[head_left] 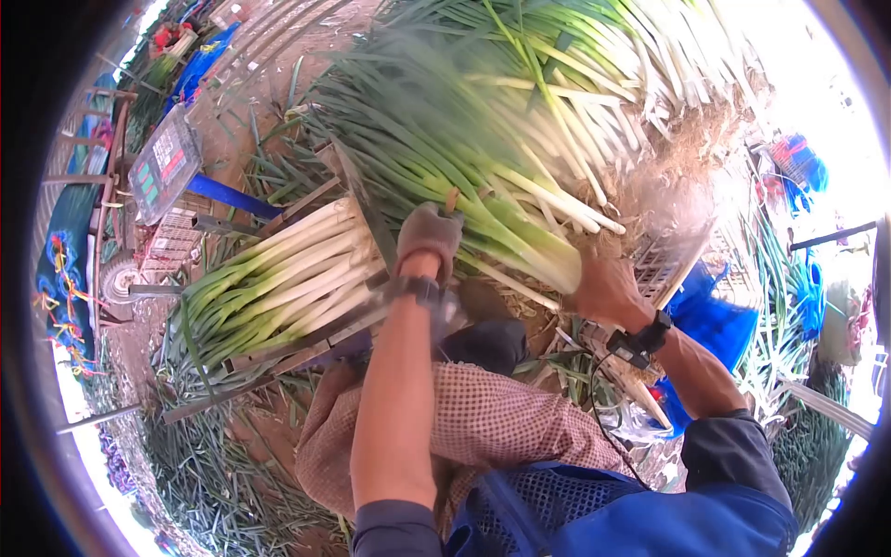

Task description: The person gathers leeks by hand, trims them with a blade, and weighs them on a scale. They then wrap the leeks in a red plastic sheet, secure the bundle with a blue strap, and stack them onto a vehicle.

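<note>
My right hand is closed around the thick white ends of some long green onions, with their leaves running up and left over the pile. Gloved, my left hand is in a fist beside those stalks. A short wooden handle sticks up from the fist; the rest of that tool is hidden. A large heap of green onions lies beyond my hands, roots toward the right. Left of my left hand, trimmed green onions lie side by side on a metal rack.
A scale display on a blue post stands at the left. A metal plate rises at the rack's end. Blue plastic and a crate are at the right. Loose leaves cover the ground at lower left.
</note>
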A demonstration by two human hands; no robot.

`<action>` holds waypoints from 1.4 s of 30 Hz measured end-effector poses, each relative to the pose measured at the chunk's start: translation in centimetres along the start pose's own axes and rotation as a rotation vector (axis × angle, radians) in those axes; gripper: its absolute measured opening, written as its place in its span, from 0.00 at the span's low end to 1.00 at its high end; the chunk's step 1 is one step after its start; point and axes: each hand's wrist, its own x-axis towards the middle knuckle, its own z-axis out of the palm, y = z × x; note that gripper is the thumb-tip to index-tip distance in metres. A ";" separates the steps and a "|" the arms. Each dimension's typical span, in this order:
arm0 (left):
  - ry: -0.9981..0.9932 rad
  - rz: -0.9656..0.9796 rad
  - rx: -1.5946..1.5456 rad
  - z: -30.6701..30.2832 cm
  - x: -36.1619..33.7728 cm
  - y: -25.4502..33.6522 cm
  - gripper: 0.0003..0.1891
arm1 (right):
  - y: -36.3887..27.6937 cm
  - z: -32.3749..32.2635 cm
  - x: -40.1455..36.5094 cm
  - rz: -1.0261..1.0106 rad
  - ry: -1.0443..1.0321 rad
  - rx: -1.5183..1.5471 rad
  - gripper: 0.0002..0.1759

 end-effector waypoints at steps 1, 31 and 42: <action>-0.029 0.003 0.034 0.1 0.6 0.2 0.24 | 0.1 0.2 -0.3 -0.004 0.008 -0.003 0.37; 0.688 -0.370 -0.407 -19.1 -33.9 -13.8 0.24 | 4.1 1.3 1.8 -0.282 -0.339 0.564 0.31; 0.018 -0.489 -1.299 9.5 -15.0 2.1 0.24 | 0.8 -0.2 -2.5 -0.064 -0.465 0.826 0.24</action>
